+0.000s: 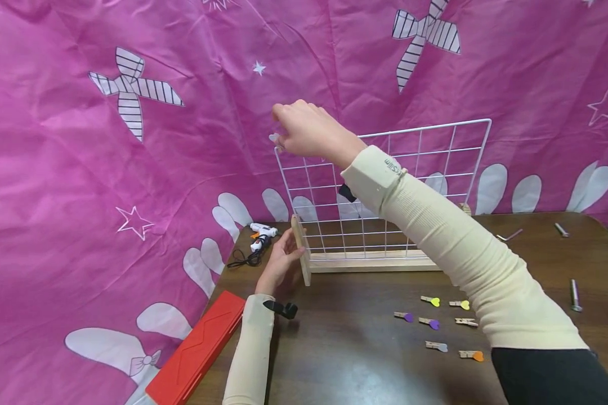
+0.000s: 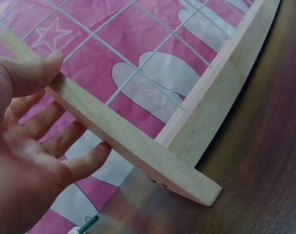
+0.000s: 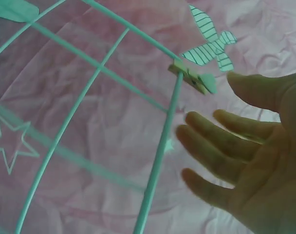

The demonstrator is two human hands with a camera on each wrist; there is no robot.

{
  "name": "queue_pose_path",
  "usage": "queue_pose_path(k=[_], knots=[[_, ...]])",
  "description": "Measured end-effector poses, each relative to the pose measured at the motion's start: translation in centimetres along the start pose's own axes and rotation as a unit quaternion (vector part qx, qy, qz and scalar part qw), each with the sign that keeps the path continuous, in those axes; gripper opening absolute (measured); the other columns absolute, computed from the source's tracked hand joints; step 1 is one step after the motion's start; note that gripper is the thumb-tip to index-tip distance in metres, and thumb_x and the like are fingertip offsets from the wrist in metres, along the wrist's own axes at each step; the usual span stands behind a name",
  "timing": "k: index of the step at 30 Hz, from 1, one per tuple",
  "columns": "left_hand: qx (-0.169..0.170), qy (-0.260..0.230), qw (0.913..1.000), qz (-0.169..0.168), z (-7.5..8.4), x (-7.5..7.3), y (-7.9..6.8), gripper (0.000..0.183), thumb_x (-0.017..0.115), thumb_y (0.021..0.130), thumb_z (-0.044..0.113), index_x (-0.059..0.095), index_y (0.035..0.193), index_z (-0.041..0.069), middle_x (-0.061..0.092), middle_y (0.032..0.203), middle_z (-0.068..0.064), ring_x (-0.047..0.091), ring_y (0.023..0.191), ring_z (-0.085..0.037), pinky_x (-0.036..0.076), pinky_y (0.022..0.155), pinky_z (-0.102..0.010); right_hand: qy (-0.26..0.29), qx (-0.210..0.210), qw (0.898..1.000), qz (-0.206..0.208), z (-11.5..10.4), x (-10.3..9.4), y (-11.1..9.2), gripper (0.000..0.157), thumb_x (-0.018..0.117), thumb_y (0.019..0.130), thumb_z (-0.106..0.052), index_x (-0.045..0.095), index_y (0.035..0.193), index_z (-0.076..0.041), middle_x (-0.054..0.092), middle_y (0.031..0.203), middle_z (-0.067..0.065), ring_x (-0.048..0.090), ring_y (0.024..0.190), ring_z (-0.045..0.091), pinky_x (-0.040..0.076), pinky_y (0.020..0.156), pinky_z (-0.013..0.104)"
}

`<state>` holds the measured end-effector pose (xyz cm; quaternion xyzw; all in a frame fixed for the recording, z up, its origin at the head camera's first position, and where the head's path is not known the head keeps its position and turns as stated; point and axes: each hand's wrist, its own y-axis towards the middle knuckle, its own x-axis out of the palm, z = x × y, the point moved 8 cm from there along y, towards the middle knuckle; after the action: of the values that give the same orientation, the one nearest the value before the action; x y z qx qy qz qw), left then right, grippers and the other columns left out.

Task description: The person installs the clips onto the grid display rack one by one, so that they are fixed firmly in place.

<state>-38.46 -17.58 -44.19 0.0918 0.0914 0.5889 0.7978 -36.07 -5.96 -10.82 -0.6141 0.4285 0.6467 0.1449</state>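
A white wire grid panel (image 1: 334,191) stands in a wooden base, leaning back. My left hand (image 1: 280,260) holds the wooden side post (image 2: 128,131) at the panel's left end, thumb on one face and fingertips against the other. Up at the panel's top left corner is a small clothespin with a heart (image 3: 189,78), clipped onto the wire. Beside that clothespin, my right hand (image 1: 309,126) hangs with thumb and fingers apart. In the right wrist view a gap shows between its fingertips and the clothespin.
Several heart clothespins (image 1: 429,323) lie on the brown table (image 1: 344,349) in front of the panel. A red box (image 1: 200,349) lies at the left edge, with a white glue gun (image 1: 263,229) behind it. Bolts (image 1: 575,295) and an L-shaped key (image 1: 509,235) lie right.
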Motion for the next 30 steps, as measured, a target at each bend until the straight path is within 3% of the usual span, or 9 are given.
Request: queue_pose_path(k=[3,7,14,23,30], knots=[[0.000,-0.001,1.0000,0.004,0.2,0.0,0.0,0.059,0.052,0.086,-0.012,0.031,0.140,-0.001,0.034,0.141,-0.027,0.035,0.130,-0.033,0.029,0.103,-0.051,0.014,-0.029,0.999,0.034,0.1,-1.1,-1.5,0.023,0.056,0.090,-0.024,0.057,0.107,-0.008,0.059,0.097,0.001,0.054,0.094,0.021,0.045,0.080,0.036],[0.002,-0.004,0.9999,0.012,0.0,-0.2,-0.1,0.060,0.054,0.086,-0.010,0.032,0.141,0.002,0.037,0.141,-0.024,0.035,0.130,-0.034,0.031,0.102,-0.050,0.026,-0.078,0.993,0.079,0.4,-2.3,-3.9,0.015,0.059,0.088,-0.015,0.061,0.098,-0.006,0.059,0.093,0.003,0.053,0.088,0.021,0.042,0.082,0.036],[-0.003,0.000,0.9999,0.014,-0.3,-0.8,-0.1,0.060,0.055,0.086,-0.008,0.032,0.141,0.003,0.039,0.140,-0.020,0.034,0.130,-0.033,0.030,0.103,-0.050,0.038,-0.118,0.985,0.117,2.0,-2.9,-8.3,0.008,0.062,0.086,-0.013,0.063,0.090,-0.006,0.059,0.087,0.003,0.051,0.077,0.020,0.041,0.074,0.035],[0.019,0.007,0.9998,0.009,-0.4,-0.6,0.2,0.062,0.055,0.085,-0.009,0.031,0.141,0.000,0.037,0.140,-0.024,0.033,0.131,-0.033,0.031,0.102,-0.049,0.078,-0.114,0.983,0.119,5.7,-0.9,-13.3,0.007,0.062,0.087,-0.012,0.064,0.091,-0.007,0.060,0.085,-0.001,0.051,0.072,0.013,0.043,0.068,0.029],[0.008,0.006,0.9999,0.006,-0.7,-0.2,0.3,0.061,0.055,0.086,-0.009,0.031,0.141,0.003,0.040,0.140,-0.018,0.032,0.132,-0.032,0.027,0.105,-0.048,0.088,-0.099,0.985,0.111,8.5,1.8,-17.5,0.004,0.063,0.087,-0.011,0.064,0.090,-0.009,0.063,0.084,-0.003,0.059,0.078,0.011,0.048,0.068,0.031]])
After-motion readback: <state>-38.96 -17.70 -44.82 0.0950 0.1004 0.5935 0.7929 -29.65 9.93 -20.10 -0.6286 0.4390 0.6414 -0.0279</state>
